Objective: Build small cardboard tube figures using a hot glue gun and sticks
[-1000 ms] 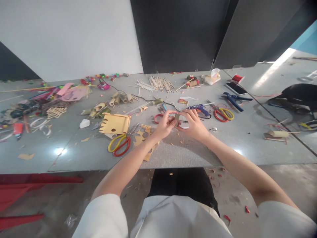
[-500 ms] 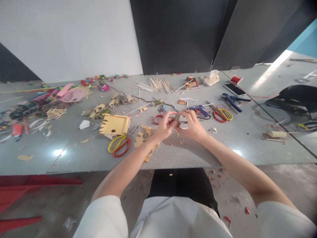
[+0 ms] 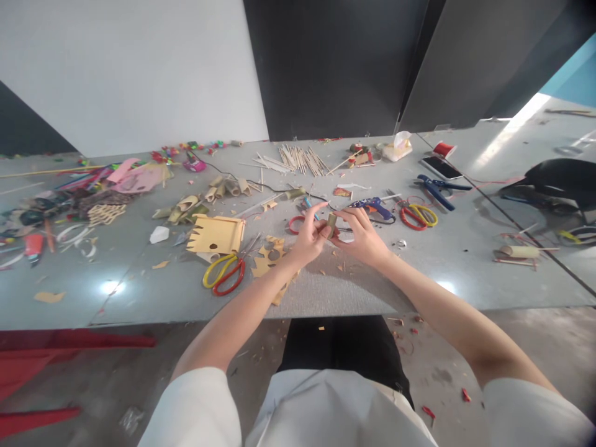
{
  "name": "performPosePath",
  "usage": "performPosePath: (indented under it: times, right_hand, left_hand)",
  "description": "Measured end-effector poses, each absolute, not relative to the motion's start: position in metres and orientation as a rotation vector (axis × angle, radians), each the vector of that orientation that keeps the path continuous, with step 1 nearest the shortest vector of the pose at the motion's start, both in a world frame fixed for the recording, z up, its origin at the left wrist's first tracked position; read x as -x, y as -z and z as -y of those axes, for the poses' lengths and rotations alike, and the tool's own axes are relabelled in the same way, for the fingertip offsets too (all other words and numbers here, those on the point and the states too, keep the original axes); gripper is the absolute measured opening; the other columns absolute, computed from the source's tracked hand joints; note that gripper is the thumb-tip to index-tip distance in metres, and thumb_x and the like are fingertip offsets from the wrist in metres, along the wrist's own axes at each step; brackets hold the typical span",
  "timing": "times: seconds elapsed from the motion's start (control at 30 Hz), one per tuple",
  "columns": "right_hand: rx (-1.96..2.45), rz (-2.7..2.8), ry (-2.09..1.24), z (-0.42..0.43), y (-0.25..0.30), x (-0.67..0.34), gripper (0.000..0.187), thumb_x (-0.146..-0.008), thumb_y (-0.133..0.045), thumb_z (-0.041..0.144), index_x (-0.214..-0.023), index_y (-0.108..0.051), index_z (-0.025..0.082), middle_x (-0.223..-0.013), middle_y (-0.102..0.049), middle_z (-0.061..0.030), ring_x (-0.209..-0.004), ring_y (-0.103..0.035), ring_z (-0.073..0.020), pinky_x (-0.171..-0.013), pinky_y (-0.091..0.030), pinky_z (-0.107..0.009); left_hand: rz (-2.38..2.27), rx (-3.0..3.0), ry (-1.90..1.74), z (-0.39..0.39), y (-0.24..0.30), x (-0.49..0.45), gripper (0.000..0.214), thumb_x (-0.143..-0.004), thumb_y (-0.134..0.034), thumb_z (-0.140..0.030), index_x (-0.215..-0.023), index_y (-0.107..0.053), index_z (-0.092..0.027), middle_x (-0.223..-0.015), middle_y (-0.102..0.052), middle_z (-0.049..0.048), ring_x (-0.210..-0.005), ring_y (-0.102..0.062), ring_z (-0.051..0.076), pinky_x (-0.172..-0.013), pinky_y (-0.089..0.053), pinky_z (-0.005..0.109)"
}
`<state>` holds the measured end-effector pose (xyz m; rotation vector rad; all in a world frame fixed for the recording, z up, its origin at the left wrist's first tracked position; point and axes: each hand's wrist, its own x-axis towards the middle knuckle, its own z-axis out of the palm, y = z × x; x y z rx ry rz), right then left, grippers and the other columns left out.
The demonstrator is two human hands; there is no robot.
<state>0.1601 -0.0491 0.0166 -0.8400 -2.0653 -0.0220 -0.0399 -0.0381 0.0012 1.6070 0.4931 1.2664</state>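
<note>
A small olive-green bamboo piece point(image 3: 331, 223) is pinched between both my hands above the middle of the grey table point(image 3: 419, 273). My left hand point(image 3: 309, 236) grips it from the left with thumb and fingers. From the right, my right hand point(image 3: 364, 234) holds the same piece with curled fingers. Just behind the hands lie a red tape ring point(image 3: 294, 224) and a blue glue gun point(image 3: 372, 204). Left of my left hand are yellow-and-red scissors point(image 3: 224, 271) and a tan cardboard cut-out point(image 3: 215, 233).
A bundle of wooden sticks point(image 3: 302, 158) lies at the back. Bamboo tube pieces point(image 3: 189, 205) and coloured craft scraps point(image 3: 130, 176) crowd the left. To the right are another pair of scissors point(image 3: 419, 215), blue pliers point(image 3: 437, 187), a phone point(image 3: 440, 166) and a red spool point(image 3: 444, 149).
My hands have stayed in place; the fingers have shifted slightly around the bamboo piece. The view has dipped a little.
</note>
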Motion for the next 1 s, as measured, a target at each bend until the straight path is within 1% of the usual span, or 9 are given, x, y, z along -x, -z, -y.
performPosePath:
  times: [0.17, 0.27, 0.33, 0.5, 0.63, 0.73, 0.8, 0.93, 1.0]
  right_hand:
    - [0.861, 2.081, 0.024, 0.0482, -0.0142, -0.1603, 0.065, -0.101, -0.07, 0.032, -0.162, -0.047, 0.028, -0.14, -0.062, -0.016, -0.132, -0.06, -0.0363, -0.113, -0.053, -0.062]
    - [0.862, 2.08, 0.05, 0.0479, -0.0123, -0.1604, 0.071, -0.102, -0.07, 0.033, -0.167, -0.042, 0.028, -0.146, -0.059, -0.0176, -0.137, -0.057, -0.0369, -0.116, -0.052, -0.061]
    - [0.848, 2.089, 0.063, 0.0481, -0.0121, -0.1606, 0.07, -0.102, -0.069, 0.032, -0.167, -0.042, 0.028, -0.146, -0.059, -0.0174, -0.137, -0.058, -0.0361, -0.116, -0.053, -0.06]
    - [0.812, 2.103, 0.024, 0.0478, -0.0146, -0.1623, 0.067, -0.102, -0.07, 0.03, -0.164, -0.047, 0.029, -0.141, -0.063, -0.0157, -0.132, -0.062, -0.0342, -0.114, -0.054, -0.057]
    - [0.803, 2.079, 0.024, 0.0469, -0.0147, -0.1626, 0.064, -0.101, -0.072, 0.033, -0.162, -0.05, 0.028, -0.138, -0.064, -0.0154, -0.129, -0.063, -0.034, -0.112, -0.055, -0.057]
    - [0.831, 2.064, 0.025, 0.0467, -0.013, -0.1608, 0.063, -0.102, -0.07, 0.033, -0.162, -0.051, 0.028, -0.137, -0.065, -0.016, -0.129, -0.063, -0.034, -0.112, -0.056, -0.058]
    - [0.86, 2.069, 0.014, 0.047, -0.0115, -0.1591, 0.065, -0.103, -0.069, 0.034, -0.165, -0.048, 0.028, -0.14, -0.064, -0.0167, -0.132, -0.062, -0.0344, -0.114, -0.056, -0.058]
    - [0.87, 2.094, -0.008, 0.0485, -0.0092, -0.1563, 0.08, -0.103, -0.07, 0.036, -0.173, -0.033, 0.026, -0.155, -0.056, -0.0191, -0.146, -0.055, -0.0359, -0.122, -0.051, -0.059]
    - [0.854, 2.109, -0.018, 0.0495, -0.0091, -0.1555, 0.082, -0.103, -0.069, 0.034, -0.175, -0.03, 0.026, -0.157, -0.056, -0.0192, -0.146, -0.056, -0.0359, -0.121, -0.051, -0.059]
  left_hand:
    - [-0.525, -1.635, -1.275, 0.038, -0.001, 0.04, 0.049, -0.105, -0.066, -0.047, -0.143, -0.05, -0.021, -0.1, -0.077, 0.0092, -0.092, -0.075, 0.02, -0.09, -0.058, 0.037]
    - [-0.509, -1.628, -1.268, 0.0361, 0.0004, 0.0403, 0.047, -0.105, -0.067, -0.047, -0.14, -0.049, -0.021, -0.099, -0.077, 0.0086, -0.091, -0.075, 0.019, -0.089, -0.059, 0.037]
    - [-0.507, -1.629, -1.269, 0.0354, 0.0012, 0.0405, 0.047, -0.105, -0.067, -0.047, -0.14, -0.049, -0.021, -0.099, -0.077, 0.0082, -0.09, -0.075, 0.019, -0.089, -0.06, 0.036]
    - [-0.563, -1.654, -1.271, 0.0366, 0.0016, 0.041, 0.049, -0.105, -0.065, -0.049, -0.142, -0.05, -0.02, -0.101, -0.078, 0.01, -0.09, -0.076, 0.02, -0.087, -0.061, 0.037]
    - [-0.616, -1.714, -1.266, 0.0398, -0.0003, 0.041, 0.059, -0.107, -0.062, -0.052, -0.154, -0.047, -0.021, -0.103, -0.079, 0.0123, -0.095, -0.078, 0.024, -0.09, -0.062, 0.041]
    - [-0.649, -1.754, -1.274, 0.04, -0.0002, 0.0413, 0.057, -0.108, -0.059, -0.052, -0.154, -0.049, -0.021, -0.106, -0.08, 0.0133, -0.098, -0.079, 0.026, -0.09, -0.062, 0.042]
    - [-0.664, -1.756, -1.287, 0.0384, 0.0019, 0.0418, 0.053, -0.108, -0.059, -0.051, -0.15, -0.052, -0.02, -0.107, -0.08, 0.0135, -0.099, -0.079, 0.026, -0.089, -0.062, 0.041]
    - [-0.684, -1.769, -1.279, 0.0345, 0.0074, 0.0431, 0.049, -0.107, -0.062, -0.05, -0.144, -0.056, -0.019, -0.105, -0.08, 0.0127, -0.096, -0.079, 0.024, -0.088, -0.063, 0.039]
    - [-0.704, -1.787, -1.278, 0.0343, 0.0081, 0.043, 0.049, -0.107, -0.061, -0.052, -0.142, -0.058, -0.018, -0.105, -0.08, 0.0125, -0.095, -0.079, 0.024, -0.088, -0.063, 0.039]
